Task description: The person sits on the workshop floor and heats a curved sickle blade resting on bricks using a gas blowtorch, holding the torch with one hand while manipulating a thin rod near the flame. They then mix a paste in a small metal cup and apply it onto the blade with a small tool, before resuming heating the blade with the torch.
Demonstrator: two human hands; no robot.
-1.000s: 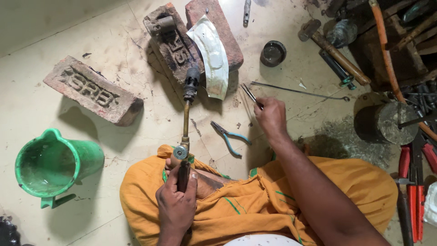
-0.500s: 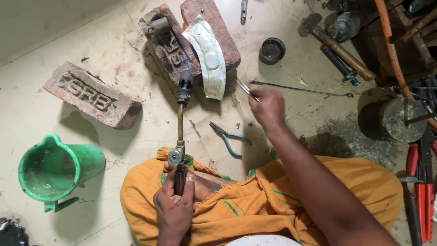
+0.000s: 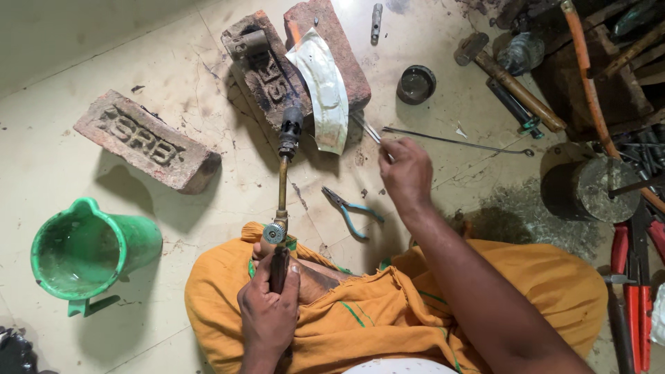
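Left hand: the left hand (image 3: 269,312) is closed around the dark handle of a gas torch (image 3: 282,187), low at 6 o'clock, over the orange cloth (image 3: 388,312) on the lap.
Torch: its brass tube runs up toward 12 o'clock, and the black nozzle ends just beside the curved metal strip (image 3: 325,90). No flame can be made out.
Right hand: the right hand (image 3: 407,173) is pinched together on thin tweezers (image 3: 370,130), whose tips reach toward 10 o'clock, to the strip's lower edge; contact cannot be told.
Work piece: the pale, bent strip lies across two bricks (image 3: 305,59) at 12 o'clock.
Step in hand: it is judged that the strip is being steadied for heating. The nozzle is best kept aimed at the strip alone, the tweezers held at its edge, and fingers kept clear of the nozzle line.
Nearby: blue-handled pliers (image 3: 350,208) lie on the floor between the two hands; a third brick (image 3: 145,142) lies at 10 o'clock, a green jug (image 3: 86,253) at 8 o'clock.
Surface: a pale, scuffed and stained floor (image 3: 69,69).
Room: a round dark tin (image 3: 415,83), a long wire (image 3: 457,140), a hammer (image 3: 512,79) and red-handled tools (image 3: 634,277) are crowded at 2 to 4 o'clock.
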